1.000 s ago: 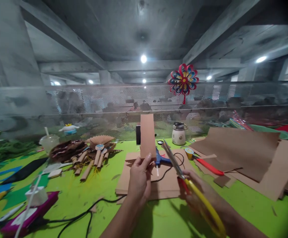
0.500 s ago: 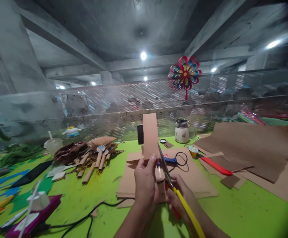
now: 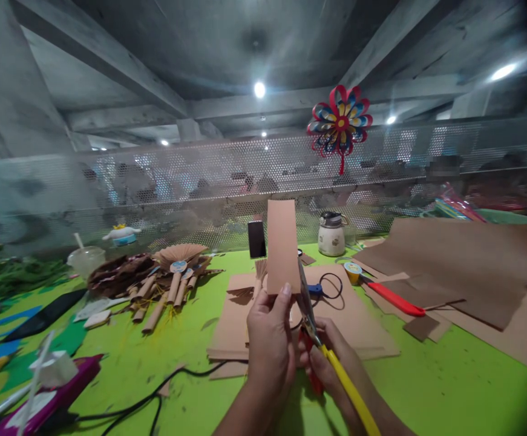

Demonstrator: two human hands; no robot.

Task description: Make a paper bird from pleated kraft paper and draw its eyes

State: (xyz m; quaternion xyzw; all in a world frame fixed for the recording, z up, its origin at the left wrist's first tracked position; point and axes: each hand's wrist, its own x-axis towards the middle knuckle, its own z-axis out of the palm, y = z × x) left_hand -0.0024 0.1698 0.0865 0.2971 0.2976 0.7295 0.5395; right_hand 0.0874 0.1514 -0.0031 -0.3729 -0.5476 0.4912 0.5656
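A strip of brown kraft paper (image 3: pixel 282 242) stands upright, its lower end pinched between the thumb and fingers of my left hand (image 3: pixel 270 333). My right hand (image 3: pixel 329 357) is wrapped round the handles of a pair of scissors (image 3: pixel 307 312) with red and yellow grips. The blades point up and lie against the right edge of the strip, near its lower end. Whether they cut into it I cannot tell. Behind both hands lies a stack of brown card (image 3: pixel 358 336), with a blue-handled tool (image 3: pixel 315 289) on it, partly hidden by the scissors.
Paper fans (image 3: pixel 179 266) with rolled handles lie to the left, near a purple power strip (image 3: pixel 70 399) and a black cable (image 3: pixel 186 370). A phone (image 3: pixel 257 239) and a white bottle (image 3: pixel 331 235) stand behind. A red-handled knife (image 3: pixel 392 298) and large brown sheets (image 3: pixel 463 260) lie right.
The paper strip has shifted slightly right against the background, uncovering the phone. The scissor blades stay by its right edge. The camera view has moved a little.
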